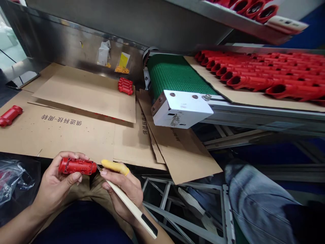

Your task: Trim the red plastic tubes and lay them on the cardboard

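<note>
My left hand (59, 178) is closed around a red plastic housing (78, 166), its recessed inner side facing up. In my right hand (124, 189) is a knife (129, 206) with a pale handle, dark at its rear end. The short blade points left and meets, or nearly meets, the housing's right end. A yellow finger cot (115, 166) covers my right index finger. Both hands are above my lap, just in front of the table edge. Another red housing (10, 116) lies at the table's left, and a red ribbed part (125, 86) rests on a cardboard sheet (83, 89).
A green conveyor belt (172, 74) with a white end bracket (182, 108) carries cardboard under rows of red housings (254, 73). More red parts (254, 8) sit on a shelf above. Small bags (123, 63) lie at the back. A person's denim-clad leg (259, 200) is at right.
</note>
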